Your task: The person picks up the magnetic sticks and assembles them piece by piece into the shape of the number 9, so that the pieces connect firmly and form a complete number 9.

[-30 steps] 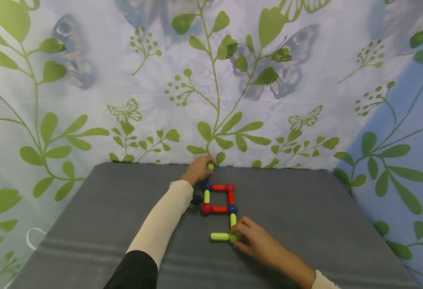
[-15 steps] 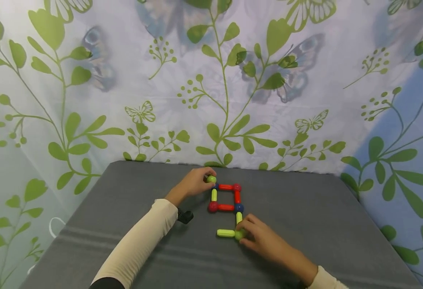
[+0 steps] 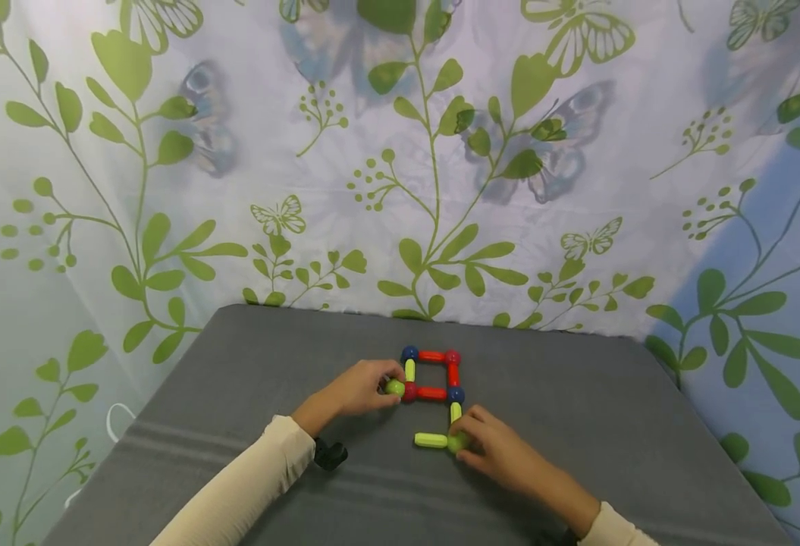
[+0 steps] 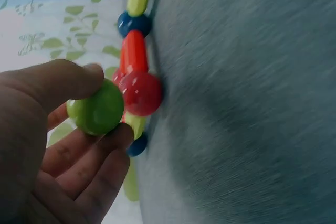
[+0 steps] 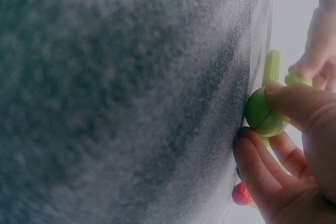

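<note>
My left hand pinches a loose green ball between thumb and fingers. It is close beside the red ball at the near left corner of a square of toy building rods and balls. Three sides of that square are red rods; its left side is a yellow-green rod. Blue balls sit at two opposite corners. From the near right corner another yellow-green rod runs down to a second green ball, held by my right hand. A further rod points left from that ball.
Everything lies on a grey cloth-covered table. A curtain with leaves and butterflies hangs behind its far edge. A black device shows under my left wrist, and a white cord loops by the left table edge.
My left hand has brought its green ball from beyond the square's far left corner toward me, to the near left red ball. My right hand keeps its hold. The head view has shifted slightly.
</note>
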The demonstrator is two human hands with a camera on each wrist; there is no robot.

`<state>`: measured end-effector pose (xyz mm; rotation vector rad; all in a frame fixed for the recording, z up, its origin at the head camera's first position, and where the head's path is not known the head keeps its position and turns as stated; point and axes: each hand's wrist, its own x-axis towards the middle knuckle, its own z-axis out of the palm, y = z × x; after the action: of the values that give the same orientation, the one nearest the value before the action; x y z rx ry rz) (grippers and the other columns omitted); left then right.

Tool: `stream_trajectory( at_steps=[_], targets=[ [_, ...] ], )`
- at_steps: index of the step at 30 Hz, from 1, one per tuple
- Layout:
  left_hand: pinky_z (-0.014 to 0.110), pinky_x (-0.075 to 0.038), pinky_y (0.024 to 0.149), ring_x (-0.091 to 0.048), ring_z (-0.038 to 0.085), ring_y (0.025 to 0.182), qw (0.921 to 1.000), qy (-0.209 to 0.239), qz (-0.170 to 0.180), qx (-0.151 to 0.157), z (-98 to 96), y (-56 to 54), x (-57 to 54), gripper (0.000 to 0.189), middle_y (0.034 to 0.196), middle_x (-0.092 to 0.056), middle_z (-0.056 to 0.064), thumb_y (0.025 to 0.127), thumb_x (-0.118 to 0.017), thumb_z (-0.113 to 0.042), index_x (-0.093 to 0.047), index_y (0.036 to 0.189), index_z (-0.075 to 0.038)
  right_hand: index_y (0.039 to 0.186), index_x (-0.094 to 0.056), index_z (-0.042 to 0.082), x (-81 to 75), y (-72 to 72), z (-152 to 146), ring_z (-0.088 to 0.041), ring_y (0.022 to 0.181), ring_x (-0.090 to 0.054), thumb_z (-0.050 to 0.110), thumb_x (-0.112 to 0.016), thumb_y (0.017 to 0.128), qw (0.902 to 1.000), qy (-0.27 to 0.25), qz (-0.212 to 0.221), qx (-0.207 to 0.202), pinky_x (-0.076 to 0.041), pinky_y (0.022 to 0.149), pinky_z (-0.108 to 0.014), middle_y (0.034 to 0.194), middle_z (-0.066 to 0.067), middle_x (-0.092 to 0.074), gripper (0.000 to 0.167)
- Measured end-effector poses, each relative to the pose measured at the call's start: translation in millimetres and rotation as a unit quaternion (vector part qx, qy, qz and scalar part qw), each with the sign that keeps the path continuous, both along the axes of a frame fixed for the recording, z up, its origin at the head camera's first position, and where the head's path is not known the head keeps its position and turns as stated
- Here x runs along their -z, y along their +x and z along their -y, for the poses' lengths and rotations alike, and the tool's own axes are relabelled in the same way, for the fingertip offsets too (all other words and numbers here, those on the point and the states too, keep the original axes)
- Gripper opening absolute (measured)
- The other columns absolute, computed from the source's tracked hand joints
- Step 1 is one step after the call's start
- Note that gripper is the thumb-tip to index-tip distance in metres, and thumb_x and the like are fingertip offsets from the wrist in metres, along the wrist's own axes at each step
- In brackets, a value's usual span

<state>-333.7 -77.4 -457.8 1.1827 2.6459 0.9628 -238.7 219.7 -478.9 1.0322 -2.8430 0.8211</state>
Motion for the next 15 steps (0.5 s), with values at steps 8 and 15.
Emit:
stream_trajectory(
  at_steps=[8, 15],
  targets=[
    [0.023, -0.05, 0.078, -0.061, 0.003, 0.086, 0.998, -0.019, 0.033, 0.051, -7.3, 19.9, 14.8, 0.022, 0.095, -0.062, -0.011, 0.089, -0.079, -0.015, -0.064, 0.105, -0.017, 0.113, -0.064, 0.02, 2.1, 0.3, -0.9, -0.006, 0.087, -0.058, 0.009, -0.083, 0.084, 0.9998, -0.018, -0.009, -0.007, -0.053, 0.074, -0.027, 0.104, 0.006, -0.052, 0.036],
    [0.02, -0.047, 0.071, -0.056, 0.003, 0.077, 0.9974, -0.042, 0.009, 0.058, -14.9, 30.0, 19.8, 0.024, 0.09, -0.06, -0.013, 0.087, -0.081, -0.016, -0.064, 0.104, -0.018, 0.114, -0.064, 0.02, 2.3, 0.8, -0.2, -0.005, 0.088, -0.058, 0.01, -0.083, 0.085, 0.9999, -0.014, -0.005, -0.004, -0.053, 0.074, -0.026, 0.104, 0.006, -0.051, 0.036]
  ],
)
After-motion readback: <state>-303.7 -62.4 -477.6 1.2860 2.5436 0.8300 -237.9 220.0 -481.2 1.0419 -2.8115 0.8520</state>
